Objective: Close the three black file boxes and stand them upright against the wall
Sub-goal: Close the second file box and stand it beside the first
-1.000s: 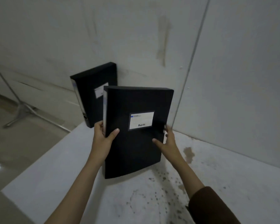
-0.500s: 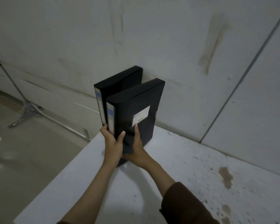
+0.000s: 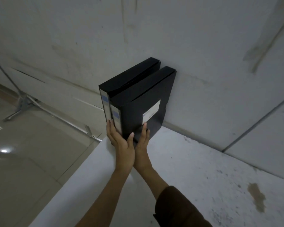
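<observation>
Two black file boxes stand upright side by side at the far left corner of the white table, their back edges against the wall. The left box touches the right box, which shows a white label on its side. My left hand wraps the lower spines of both boxes, thumb on the right box's side. My right hand lies flat against the lower side of the right box. A third box is not in view.
The table's left edge drops to a glossy tiled floor. A metal stand with splayed legs rests on the floor by the wall. Brown stains mark the table on the right.
The second box was carried from mid-table, turned spine-first, and pushed in beside the first box until both stand together against the wall. Both hands moved with it to the boxes' lower front.
</observation>
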A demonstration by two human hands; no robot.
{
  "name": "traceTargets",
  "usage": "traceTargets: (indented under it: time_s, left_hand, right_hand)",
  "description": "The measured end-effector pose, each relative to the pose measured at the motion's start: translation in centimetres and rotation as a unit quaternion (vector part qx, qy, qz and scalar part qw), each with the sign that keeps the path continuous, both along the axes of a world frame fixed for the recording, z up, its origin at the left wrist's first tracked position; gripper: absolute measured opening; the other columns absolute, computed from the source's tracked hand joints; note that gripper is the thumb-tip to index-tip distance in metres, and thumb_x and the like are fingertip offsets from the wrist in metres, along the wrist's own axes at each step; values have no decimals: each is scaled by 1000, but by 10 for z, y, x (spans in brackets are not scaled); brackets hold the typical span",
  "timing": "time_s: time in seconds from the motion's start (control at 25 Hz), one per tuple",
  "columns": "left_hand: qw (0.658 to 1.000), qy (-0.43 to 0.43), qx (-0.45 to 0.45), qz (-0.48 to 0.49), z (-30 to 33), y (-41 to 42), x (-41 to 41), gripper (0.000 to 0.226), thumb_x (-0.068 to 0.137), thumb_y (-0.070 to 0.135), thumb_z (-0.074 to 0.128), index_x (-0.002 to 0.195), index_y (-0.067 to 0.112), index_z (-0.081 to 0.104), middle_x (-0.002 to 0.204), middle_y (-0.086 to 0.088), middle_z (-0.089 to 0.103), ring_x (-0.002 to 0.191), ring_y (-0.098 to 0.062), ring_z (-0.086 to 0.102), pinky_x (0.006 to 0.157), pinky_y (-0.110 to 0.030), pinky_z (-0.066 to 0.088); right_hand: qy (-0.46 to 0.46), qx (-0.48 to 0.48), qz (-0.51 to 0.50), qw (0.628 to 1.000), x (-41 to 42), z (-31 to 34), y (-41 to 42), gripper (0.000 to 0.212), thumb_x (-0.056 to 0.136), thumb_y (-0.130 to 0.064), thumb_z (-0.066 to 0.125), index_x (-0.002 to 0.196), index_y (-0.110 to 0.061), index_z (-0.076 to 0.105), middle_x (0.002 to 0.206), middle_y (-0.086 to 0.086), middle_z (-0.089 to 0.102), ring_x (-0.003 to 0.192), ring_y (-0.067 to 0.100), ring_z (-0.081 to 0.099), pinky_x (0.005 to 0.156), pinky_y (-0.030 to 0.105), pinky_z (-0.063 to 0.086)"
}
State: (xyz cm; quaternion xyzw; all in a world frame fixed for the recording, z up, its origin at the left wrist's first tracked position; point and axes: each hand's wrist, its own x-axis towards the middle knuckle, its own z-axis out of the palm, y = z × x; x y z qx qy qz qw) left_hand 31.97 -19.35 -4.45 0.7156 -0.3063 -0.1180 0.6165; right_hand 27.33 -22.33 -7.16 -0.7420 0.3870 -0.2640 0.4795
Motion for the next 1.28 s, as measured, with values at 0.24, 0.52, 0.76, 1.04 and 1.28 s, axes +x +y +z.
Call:
traceTargets:
  time_s: [0.24,0.52,0.76,1.04,1.28]
  left_hand:
    - [1000,-8,-5,-16,-8,-16,0,79,94,11,45,132,41,-19,155,5,-22,147,-14,-12,119,-31,4]
    - [999,14,35,-2,-7,-21,-4,84,93,14,49,143,26,-18,157,-2,-23,147,-19,-11,117,-33,7]
    - [997,67,32,28,8,-10,-15,85,87,1,54,149,20,0,160,-5,-7,147,-23,2,116,-37,16]
    - [987,123,103,-8,17,8,-82,48,86,-1,48,131,12,39,145,-13,25,133,-29,28,105,-39,34]
    - [929,78,224,-285,11,20,-182,27,97,16,34,118,17,51,127,-7,59,110,-19,52,91,-29,39]
  right_hand:
    - [-43,10,-9,999,14,-1,-24,77,93,-24,52,139,-31,-9,156,1,-22,141,9,-20,106,16,6]
    - [-40,8,-1,999,6,-1,-31,80,92,-23,53,145,-22,-6,158,7,-16,145,16,-4,106,18,13]
    - [-44,-5,-12,999,-9,18,-21,86,89,-20,59,146,-18,-5,159,10,-4,146,24,6,113,27,15]
    - [-1,-9,-16,1000,-99,38,-7,73,87,-18,61,145,-13,16,151,7,23,137,15,25,110,22,20]
    - [62,-12,-34,997,-258,43,3,29,88,-6,53,116,-10,57,126,9,57,118,18,52,100,21,38]
